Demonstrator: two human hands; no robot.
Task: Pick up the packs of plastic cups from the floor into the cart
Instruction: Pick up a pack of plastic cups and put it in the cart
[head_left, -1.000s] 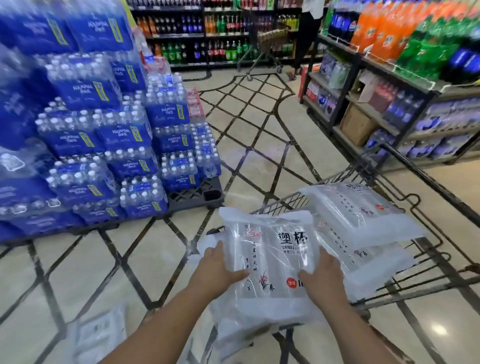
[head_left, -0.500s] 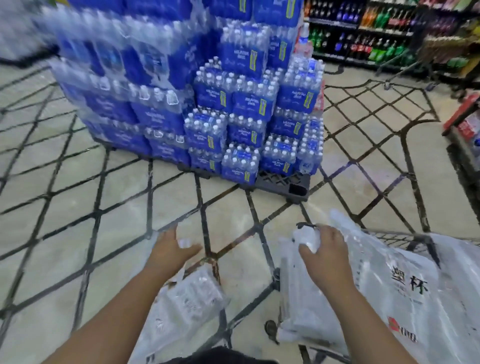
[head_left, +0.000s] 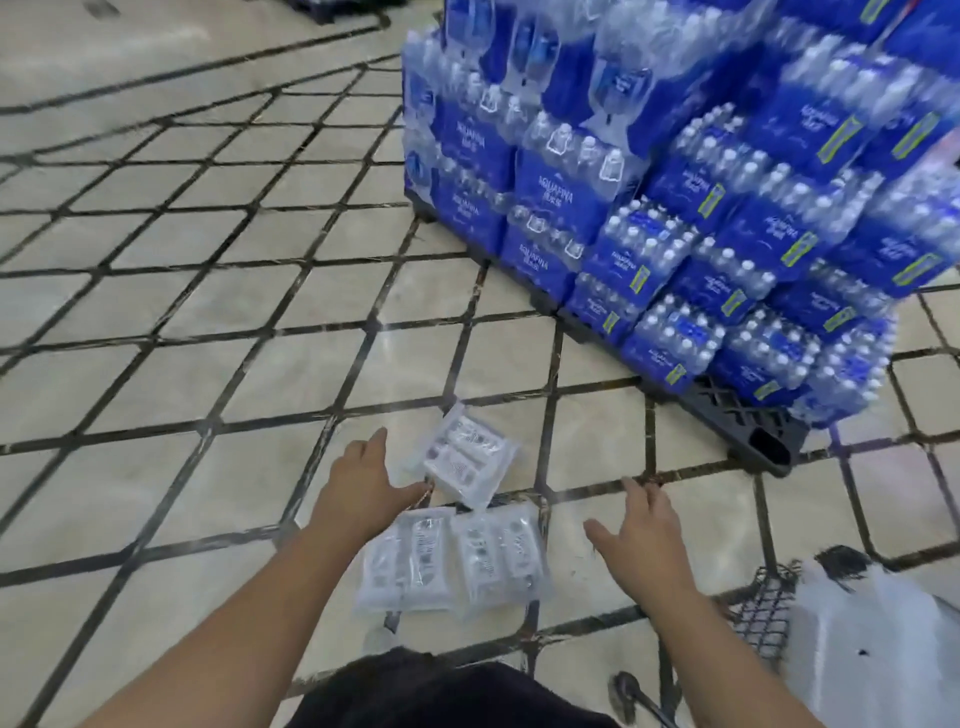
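A cream tiled floor crossed by dark diagonal lines fills a shop aisle. Shrink-wrapped cases of Aquafina bottled water are stacked high on a black plastic pallet at upper right. At lower right, a corner of a wire shopping cart shows, with a white plastic pack inside it. Three clear packs of plastic cups lie on the floor in front of the person: two side by side, the left pack and the right pack, and a tilted third pack just beyond them. The left hand is spread open and empty, its thumb at the third pack's near edge; whether it touches cannot be told. The right hand, fingers splayed and holding nothing, hangs over bare tile to the right of the packs.
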